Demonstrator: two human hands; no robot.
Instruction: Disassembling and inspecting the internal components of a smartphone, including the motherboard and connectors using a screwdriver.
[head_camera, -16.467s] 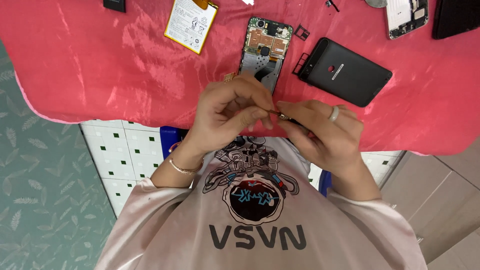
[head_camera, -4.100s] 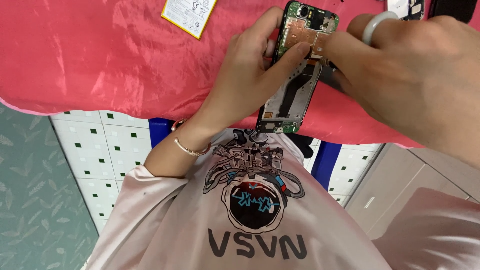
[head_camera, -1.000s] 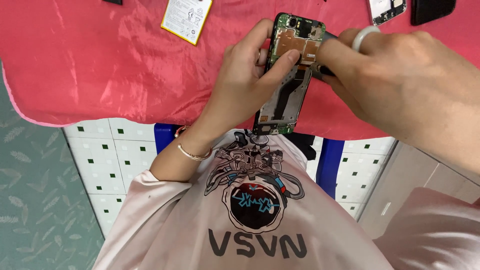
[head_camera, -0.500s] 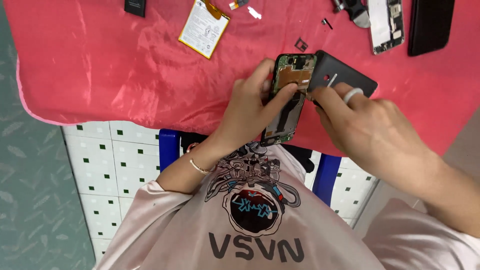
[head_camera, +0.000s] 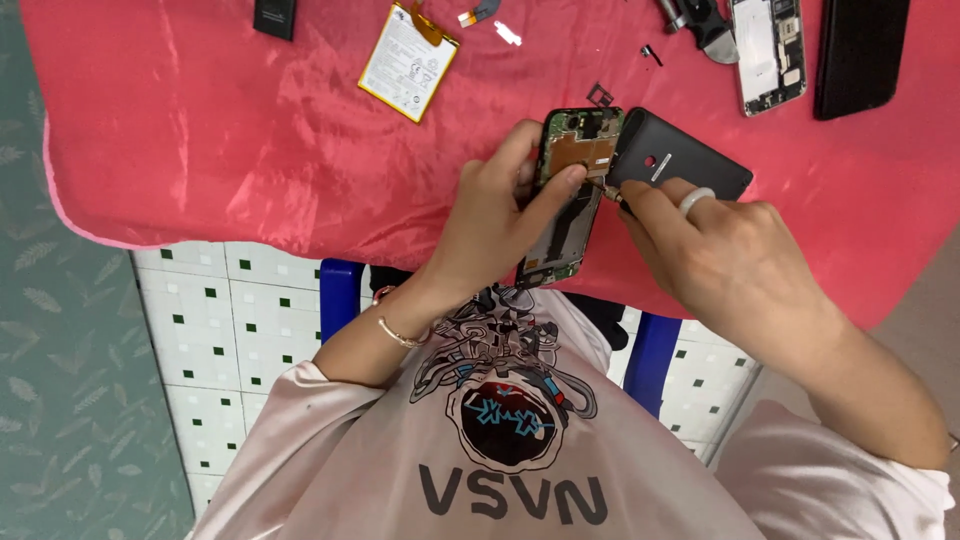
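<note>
My left hand (head_camera: 497, 225) grips an opened phone (head_camera: 570, 190) with its back cover off, circuit board and copper shield exposed, held above the red cloth (head_camera: 250, 150). The thumb presses on the board. My right hand (head_camera: 705, 245), with a white ring on one finger, pinches a thin tool whose tip touches the phone's right edge near the board. A black phone back cover (head_camera: 680, 160) lies on the cloth just behind my right hand.
A yellow-edged white battery (head_camera: 408, 62) lies far left of centre. Another opened phone (head_camera: 768, 50) and a black slab (head_camera: 862, 55) sit at the far right. Small loose parts (head_camera: 600, 95) are scattered near the top. A small black item (head_camera: 274, 17) lies at the far edge.
The view has pulled back and the hands with the phone now sit lower over the cloth. My right hand has drawn in close to the phone's right edge.
</note>
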